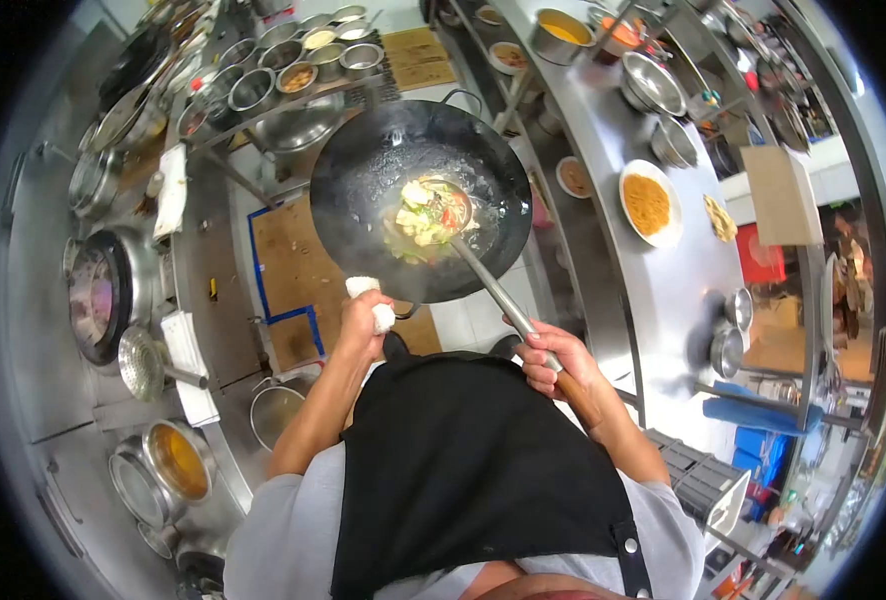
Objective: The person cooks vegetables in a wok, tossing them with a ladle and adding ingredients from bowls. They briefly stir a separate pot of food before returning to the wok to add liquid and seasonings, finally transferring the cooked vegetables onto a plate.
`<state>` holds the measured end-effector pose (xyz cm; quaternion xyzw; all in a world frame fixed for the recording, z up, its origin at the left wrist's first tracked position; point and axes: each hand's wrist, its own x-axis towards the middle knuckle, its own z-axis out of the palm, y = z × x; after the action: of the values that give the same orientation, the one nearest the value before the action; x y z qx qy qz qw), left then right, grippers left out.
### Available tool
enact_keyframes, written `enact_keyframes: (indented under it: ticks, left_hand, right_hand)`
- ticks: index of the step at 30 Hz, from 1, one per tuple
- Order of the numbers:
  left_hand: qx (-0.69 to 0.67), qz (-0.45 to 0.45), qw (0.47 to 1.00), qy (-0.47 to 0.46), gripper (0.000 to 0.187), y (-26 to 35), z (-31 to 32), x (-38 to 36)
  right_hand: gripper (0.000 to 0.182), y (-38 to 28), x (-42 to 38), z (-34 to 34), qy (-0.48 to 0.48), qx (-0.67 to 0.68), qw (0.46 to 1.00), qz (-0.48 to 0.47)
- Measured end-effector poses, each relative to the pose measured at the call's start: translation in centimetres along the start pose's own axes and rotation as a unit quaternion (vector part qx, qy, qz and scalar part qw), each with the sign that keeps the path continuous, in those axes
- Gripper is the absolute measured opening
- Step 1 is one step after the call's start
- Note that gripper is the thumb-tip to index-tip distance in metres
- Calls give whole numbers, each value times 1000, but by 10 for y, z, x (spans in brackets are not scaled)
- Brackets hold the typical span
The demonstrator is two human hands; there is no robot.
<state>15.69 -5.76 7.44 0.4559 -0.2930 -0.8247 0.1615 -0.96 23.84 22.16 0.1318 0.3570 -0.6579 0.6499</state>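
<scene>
A large dark wok (pixel 363 170) is held up in front of my body. My left hand (pixel 362 322) is closed on a folded white cloth (pixel 363 287) at the wok's near handle. In my right hand (pixel 546 360) is the long handle of a metal ladle (pixel 491 283), with my fingers wrapped round it. The ladle's bowl is inside the wok, under and among cooked food (pixel 425 220) with pale yellow, green and red pieces. Thin steam hangs over the left side of the wok.
On the right, a steel counter (pixel 698 270) bears an oval plate of orange-brown food (pixel 647 204) and metal bowls (pixel 653 83). Metal containers (pixel 253 90) stand at the upper left. A strainer (pixel 143 364) and a pot of orange liquid (pixel 179 460) are at the left.
</scene>
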Motion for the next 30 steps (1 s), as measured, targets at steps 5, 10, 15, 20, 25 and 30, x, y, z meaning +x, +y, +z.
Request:
enact_keyframes:
  ticks: [5,10,15,20,25,30]
  left_hand:
    - [9,-32,998,-50,3,-55,77,-9]
    - [8,-57,995,-78,9,-112,160,-11]
    - [-21,-67,991,-116,16,-139,242,-30]
    - [-12,-41,995,-95,13,-154,273,-22]
    - [14,-23,997,-70,12,-153,265,-21]
    - [12,0,1000,-21,8,-143,257,-32]
  right_hand:
    - [37,-37,-54,-62,-1,23,999,-47]
    - [37,-82,-122,-136,-45,53,993,-99]
    - [38,-133,-183,-175,-22,77,982,-170]
    - [33,-174,-210,-212,15,44,967,-251]
    - [20,-193,-194,-255,144,-33,950,-274]
    - [42,-205,-162,-293,217,-145,929,-262]
